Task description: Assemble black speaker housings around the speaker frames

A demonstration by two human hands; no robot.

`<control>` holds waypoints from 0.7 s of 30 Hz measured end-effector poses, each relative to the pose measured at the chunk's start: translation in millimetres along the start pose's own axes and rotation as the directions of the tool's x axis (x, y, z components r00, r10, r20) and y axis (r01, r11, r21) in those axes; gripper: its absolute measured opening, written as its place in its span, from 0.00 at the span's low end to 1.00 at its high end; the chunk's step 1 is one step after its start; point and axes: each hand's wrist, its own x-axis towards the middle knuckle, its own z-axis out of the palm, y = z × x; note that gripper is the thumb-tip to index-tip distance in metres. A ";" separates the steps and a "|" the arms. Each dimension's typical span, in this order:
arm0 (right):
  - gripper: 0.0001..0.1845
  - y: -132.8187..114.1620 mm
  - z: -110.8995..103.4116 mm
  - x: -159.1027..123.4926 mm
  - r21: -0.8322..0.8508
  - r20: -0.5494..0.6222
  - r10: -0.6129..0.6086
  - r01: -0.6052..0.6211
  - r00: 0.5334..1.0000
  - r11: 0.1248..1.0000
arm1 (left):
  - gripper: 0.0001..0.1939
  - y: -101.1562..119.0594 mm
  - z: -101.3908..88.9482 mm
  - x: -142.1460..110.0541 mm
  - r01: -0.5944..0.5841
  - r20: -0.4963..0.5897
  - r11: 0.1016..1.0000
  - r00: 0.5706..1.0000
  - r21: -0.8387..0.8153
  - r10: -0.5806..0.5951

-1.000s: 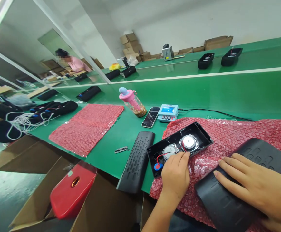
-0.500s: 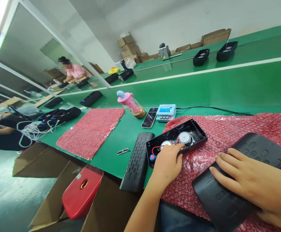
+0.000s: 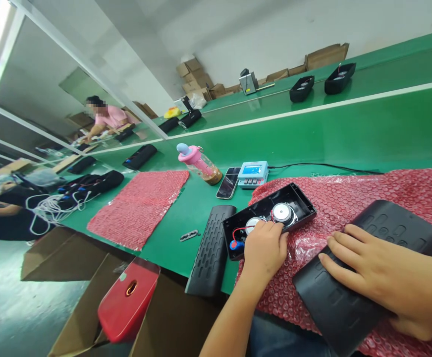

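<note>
An open black speaker housing with two round silver speaker drivers and a blue-ended part on red wires lies tilted on red bubble wrap. My left hand is closed over its near wall, fingers curled inside and thumb outside; the fingertips are hidden. On the right, my right hand grips a black slotted speaker shell, fingers across its top and its thumb mostly hidden at the near edge. A second slotted black panel lies left of the housing.
Behind are a blue tester with a cable, a phone and a pink-lidded bottle. A small grey strip and red bubble wrap lie leftward. A red stool stands below the edge. A person works far left.
My left hand has shifted slightly along the housing's near wall, and the housing has turned a little. My right hand stays on the shell. The camera view has swung slightly.
</note>
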 end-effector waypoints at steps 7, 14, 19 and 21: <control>0.42 -0.2 -1.1 2.0 0.004 0.021 0.002 -0.002 1.000 1.000 | 0.19 -10.0 -9.1 -9.6 -0.029 0.042 0.994 0.999 -0.108 0.033; 0.43 -0.4 2.2 1.1 0.001 -0.028 -0.003 0.003 1.000 1.000 | 0.19 -21.6 -7.4 -17.9 0.003 0.008 0.971 1.000 -0.238 -0.001; 0.42 -0.9 1.3 1.7 0.003 -0.022 0.007 -0.007 1.000 1.000 | 0.17 -20.1 -4.8 -16.6 -0.017 -0.013 0.970 1.000 -0.241 0.015; 0.41 -1.3 0.5 1.4 0.004 -0.011 0.012 -0.012 1.000 1.000 | 0.17 -19.5 -4.9 -15.7 -0.006 -0.007 0.971 1.000 -0.238 0.005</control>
